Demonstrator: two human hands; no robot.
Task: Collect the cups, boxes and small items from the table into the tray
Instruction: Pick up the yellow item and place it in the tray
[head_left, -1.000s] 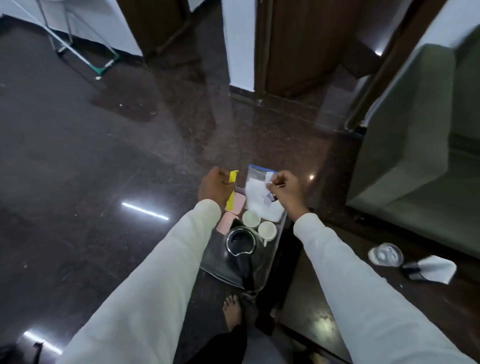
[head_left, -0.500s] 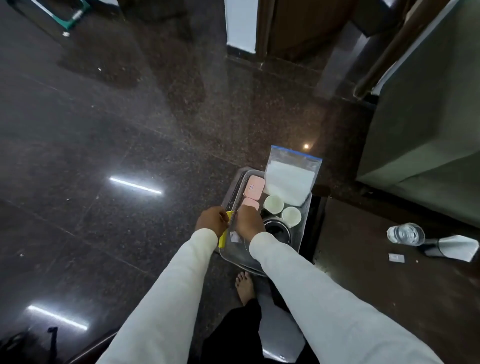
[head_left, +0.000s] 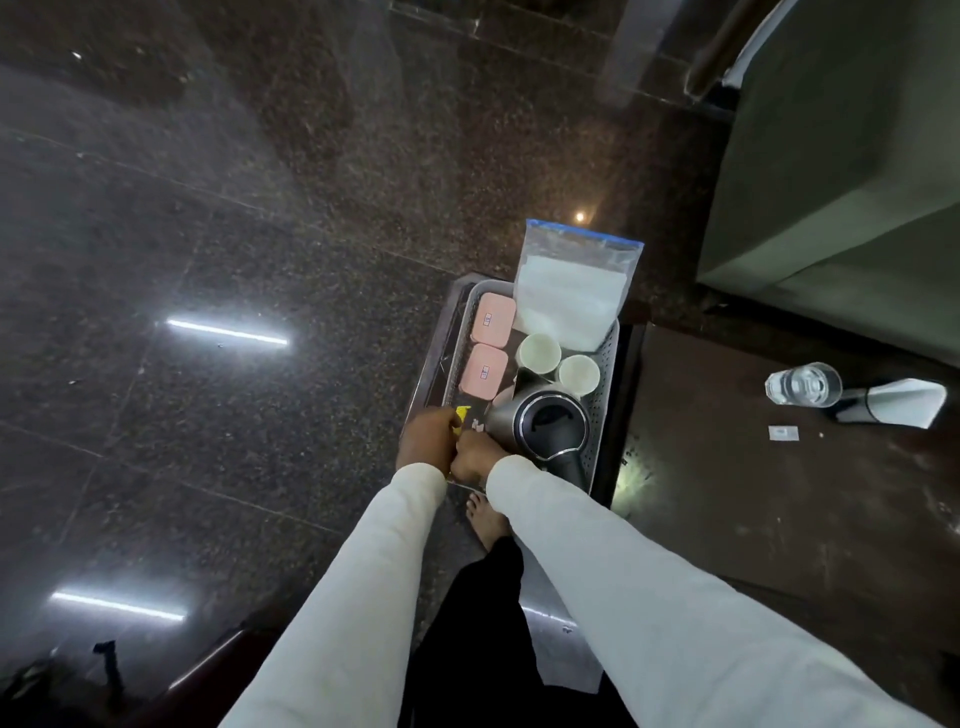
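Both hands are down at the near left corner of the tray (head_left: 609, 364), pretty much knuckle to knuckle. The left hand (head_left: 427, 440) has its fingers curled around a small yellow packet (head_left: 462, 415), only the top of it pokes out. The right hand (head_left: 474, 457) is bunched up right next to it, fingers curled in, but I honestly can't tell if it's pinching anything since the fingertips are hidden. The tray is a grey perforated one and it's already pretty loaded: two pink boxes (head_left: 492, 320) in a row along the left edge, two white cups (head_left: 539, 352) side by side around the middle, a zip bag (head_left: 571, 296) of white stuff leaning up over the far edge, and a black and steel kettle (head_left: 550, 426) at the near right with its handle pointing back toward the person. Over on the dark table (head_left: 779, 519) to the right there's a drinking glass (head_left: 802, 384), a folded white napkin (head_left: 906, 402) just beside it near the far right edge, and a little white sachet (head_left: 783, 432) lying flat a bit closer in.
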